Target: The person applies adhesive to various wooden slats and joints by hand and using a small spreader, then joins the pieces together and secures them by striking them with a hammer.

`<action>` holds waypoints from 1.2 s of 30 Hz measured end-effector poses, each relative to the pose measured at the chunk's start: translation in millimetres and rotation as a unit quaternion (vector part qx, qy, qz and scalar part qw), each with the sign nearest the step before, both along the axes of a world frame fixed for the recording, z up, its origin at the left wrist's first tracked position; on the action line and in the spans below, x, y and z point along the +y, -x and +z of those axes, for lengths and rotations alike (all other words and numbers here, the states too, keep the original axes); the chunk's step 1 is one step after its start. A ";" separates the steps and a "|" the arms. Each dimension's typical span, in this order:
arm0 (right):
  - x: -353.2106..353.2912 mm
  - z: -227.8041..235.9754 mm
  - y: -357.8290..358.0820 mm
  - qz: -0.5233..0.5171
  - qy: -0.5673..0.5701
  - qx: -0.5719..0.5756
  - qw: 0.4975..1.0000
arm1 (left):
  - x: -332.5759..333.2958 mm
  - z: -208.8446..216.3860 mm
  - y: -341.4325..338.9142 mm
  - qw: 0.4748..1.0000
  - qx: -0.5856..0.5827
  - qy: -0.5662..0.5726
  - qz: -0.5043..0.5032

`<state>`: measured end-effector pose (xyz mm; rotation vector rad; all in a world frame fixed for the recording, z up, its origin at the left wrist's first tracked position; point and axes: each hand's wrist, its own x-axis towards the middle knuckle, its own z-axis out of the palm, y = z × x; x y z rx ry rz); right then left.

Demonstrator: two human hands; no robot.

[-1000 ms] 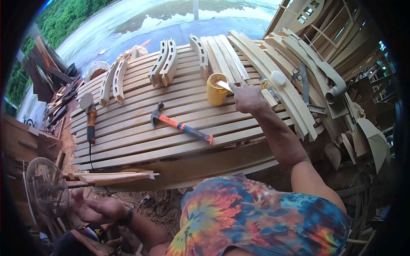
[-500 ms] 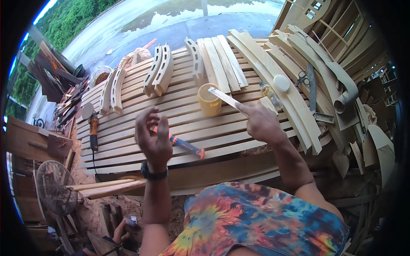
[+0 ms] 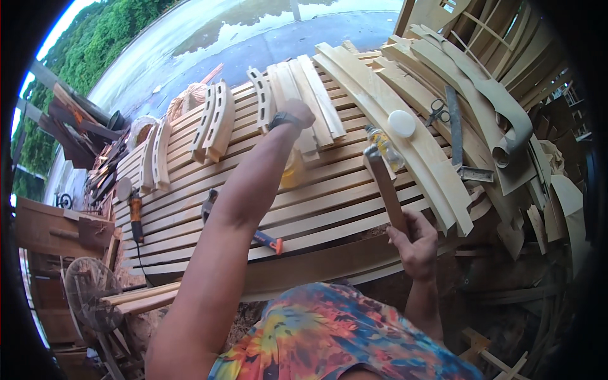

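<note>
My left hand [image 3: 295,116] reaches far across the slatted wooden surface [image 3: 329,212]. It rests at the pale flat wooden slats [image 3: 321,104], beside a curved slotted wood piece [image 3: 261,95]; its fingers are blurred and turned from view. In my right hand [image 3: 415,244], held low near the front edge, is a flat wooden stick [image 3: 387,193] pointing up and away, its tip smeared whitish. A yellow tub [image 3: 290,175] stands partly hidden behind my left forearm. That forearm also covers the middle of a hammer with a blue-and-orange handle [image 3: 269,241].
More slotted curved pieces [image 3: 212,123] stand at left, near an orange-black power tool [image 3: 135,215]. Long curved boards [image 3: 405,149] lie at right with a white round lid [image 3: 401,123], a clear bottle [image 3: 387,149], scissors [image 3: 437,111] and a metal square [image 3: 457,130]. A fan [image 3: 92,294] stands lower left.
My left hand has stretched forward and right to the slats. The right hand has drawn the stick back from the yellow tub, toward me. The whole view has shifted slightly.
</note>
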<state>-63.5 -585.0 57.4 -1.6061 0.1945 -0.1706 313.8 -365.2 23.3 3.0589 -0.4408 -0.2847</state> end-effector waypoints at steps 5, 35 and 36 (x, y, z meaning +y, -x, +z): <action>-24.2 5.9 33.1 -0.038 -0.027 0.028 0.999 | -11.6 -33.6 -34.4 0.996 0.034 -0.087 -0.012; 122.6 48.0 -7.4 0.301 0.119 -0.137 0.936 | 226.0 17.1 450.3 0.650 -0.138 0.704 0.251; 134.2 48.1 -7.8 0.320 0.129 -0.158 0.925 | 224.2 11.7 460.5 0.668 -0.145 0.676 0.275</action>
